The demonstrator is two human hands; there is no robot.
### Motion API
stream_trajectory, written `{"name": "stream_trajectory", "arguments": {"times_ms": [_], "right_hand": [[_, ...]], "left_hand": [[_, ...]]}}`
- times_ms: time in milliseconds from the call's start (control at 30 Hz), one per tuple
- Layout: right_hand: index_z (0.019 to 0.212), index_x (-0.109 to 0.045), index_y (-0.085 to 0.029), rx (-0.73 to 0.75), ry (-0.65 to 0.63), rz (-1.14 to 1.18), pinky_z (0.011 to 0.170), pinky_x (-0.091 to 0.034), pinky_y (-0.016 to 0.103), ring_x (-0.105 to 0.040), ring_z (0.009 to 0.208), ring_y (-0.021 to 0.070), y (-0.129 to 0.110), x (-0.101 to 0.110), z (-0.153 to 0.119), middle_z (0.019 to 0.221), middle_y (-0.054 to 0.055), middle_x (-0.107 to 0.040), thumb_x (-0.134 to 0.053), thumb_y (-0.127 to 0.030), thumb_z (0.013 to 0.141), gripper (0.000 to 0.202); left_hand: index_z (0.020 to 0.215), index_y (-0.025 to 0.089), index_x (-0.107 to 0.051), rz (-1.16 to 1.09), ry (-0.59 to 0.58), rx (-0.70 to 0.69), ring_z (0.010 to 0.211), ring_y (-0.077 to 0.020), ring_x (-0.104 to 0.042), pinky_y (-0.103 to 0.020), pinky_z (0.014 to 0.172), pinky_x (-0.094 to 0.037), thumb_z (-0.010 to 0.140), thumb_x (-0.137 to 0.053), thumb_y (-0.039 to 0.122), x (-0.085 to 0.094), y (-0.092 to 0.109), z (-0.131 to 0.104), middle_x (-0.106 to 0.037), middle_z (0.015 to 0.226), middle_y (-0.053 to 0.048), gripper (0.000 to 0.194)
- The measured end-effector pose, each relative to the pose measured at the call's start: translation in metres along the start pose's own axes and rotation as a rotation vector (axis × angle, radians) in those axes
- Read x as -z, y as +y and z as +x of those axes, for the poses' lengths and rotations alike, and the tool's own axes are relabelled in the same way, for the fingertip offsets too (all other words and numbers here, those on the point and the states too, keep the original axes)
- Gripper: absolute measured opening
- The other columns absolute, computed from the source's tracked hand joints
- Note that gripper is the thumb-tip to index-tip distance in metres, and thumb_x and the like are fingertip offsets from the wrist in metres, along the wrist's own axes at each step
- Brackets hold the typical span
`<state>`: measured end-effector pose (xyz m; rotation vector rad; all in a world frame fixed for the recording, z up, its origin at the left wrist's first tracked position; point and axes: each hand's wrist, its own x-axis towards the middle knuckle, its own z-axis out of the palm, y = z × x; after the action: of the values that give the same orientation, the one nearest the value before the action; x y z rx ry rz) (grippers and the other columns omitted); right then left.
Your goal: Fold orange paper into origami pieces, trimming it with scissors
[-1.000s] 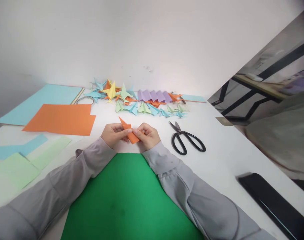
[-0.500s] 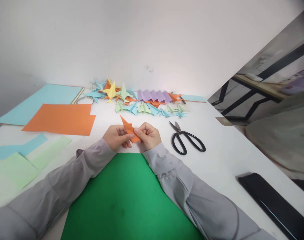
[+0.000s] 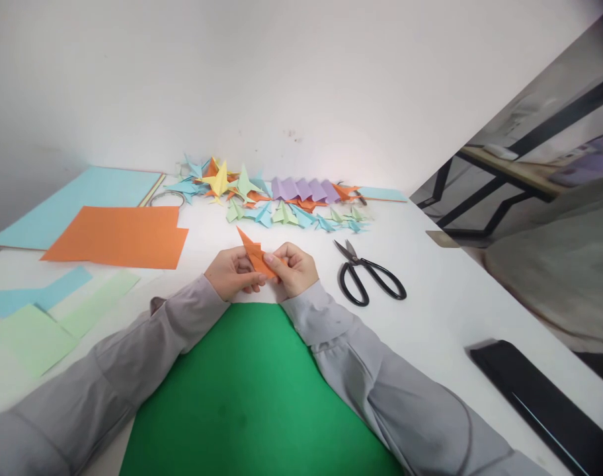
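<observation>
1. Orange folded paper [image 3: 254, 254] sits between the left hand [image 3: 232, 272] and the right hand [image 3: 296, 271], just beyond the green sheet [image 3: 252, 390], its sharp point aimed away and leftward.
2. On the left hand, the grip is half curled beside the paper, fingers tucked partly behind; whether it pinches anything, I cannot tell.
3. On the right hand, the grip is closed, thumb and forefinger pinching the paper's right part.
4. Judged as creasing: line up the layers, steady the point, and run the right thumb firmly along the fold.
5. No box or cup shows; flat sheets [image 3: 116, 238] at left, folded shapes [image 3: 220, 178] by the wall [image 3: 281, 79] and scissors [image 3: 360, 262] at right lie loose on the worktop [image 3: 410, 344]. Whether the black slab [image 3: 539, 403] is a case, I cannot tell.
</observation>
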<state>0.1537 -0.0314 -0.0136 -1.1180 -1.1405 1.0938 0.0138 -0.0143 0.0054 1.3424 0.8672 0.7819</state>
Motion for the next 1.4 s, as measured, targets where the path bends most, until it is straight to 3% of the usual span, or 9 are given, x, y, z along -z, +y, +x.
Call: {"name": "stream_trajectory", "arguments": {"times_ms": [333,767,933,1067,1400], "right_hand": [[0.057,-0.048,-0.02,-0.004,0.003,0.013,0.035,-0.034,0.021,-0.04,0.033,0.0068,-0.0061,-0.0026,-0.001,0.041,-0.007,-0.05,-0.07,-0.053,0.055,0.04],[0.057,-0.048,-0.02,-0.007,0.002,0.02,0.036,-0.032,0.021,-0.039,0.034,0.0067,-0.0031,-0.0033,-0.0005,0.04,-0.007,-0.048,-0.07,-0.052,0.055,0.04],[0.06,-0.049,-0.019,-0.053,-0.006,0.037,0.036,-0.03,0.02,-0.046,0.036,0.0092,-0.0017,-0.0014,0.0002,0.041,-0.005,-0.053,-0.07,-0.05,0.057,0.038],[0.059,-0.048,-0.019,-0.045,-0.012,0.045,0.035,-0.031,0.02,-0.044,0.034,0.0077,-0.0026,-0.0018,0.0003,0.041,-0.005,-0.054,-0.071,-0.05,0.056,0.039],[0.055,-0.048,-0.019,-0.022,-0.035,0.03,0.033,-0.03,0.019,-0.04,0.032,0.0066,-0.0018,0.0,0.0002,0.037,-0.006,-0.048,-0.071,-0.048,0.058,0.037]], "left_hand": [[0.076,0.011,-0.057,-0.025,0.005,-0.019,0.038,-0.0079,-0.052,-0.019,0.037,-0.042,0.049,-0.079,0.028,0.0011,-0.001,0.0011,-0.059,0.048,0.003,0.039],[0.078,0.011,-0.058,-0.051,-0.071,-0.014,0.041,-0.0094,-0.055,-0.019,0.039,-0.043,0.051,-0.079,0.035,0.0053,0.0011,0.0022,-0.061,0.05,0.001,0.042],[0.069,0.012,-0.058,-0.039,-0.024,0.016,0.038,-0.0094,-0.054,-0.019,0.038,-0.043,0.049,-0.079,0.038,0.0039,0.0018,0.0016,-0.06,0.047,0.001,0.039],[0.07,0.011,-0.059,-0.03,-0.018,0.019,0.038,-0.0094,-0.054,-0.019,0.037,-0.042,0.048,-0.08,0.035,0.0033,0.0014,0.0015,-0.06,0.046,0.001,0.039],[0.072,0.01,-0.059,-0.05,-0.048,0.002,0.037,-0.0096,-0.053,-0.02,0.037,-0.042,0.05,-0.079,0.038,0.006,-0.0007,0.0013,-0.061,0.049,0.0,0.041]]}}
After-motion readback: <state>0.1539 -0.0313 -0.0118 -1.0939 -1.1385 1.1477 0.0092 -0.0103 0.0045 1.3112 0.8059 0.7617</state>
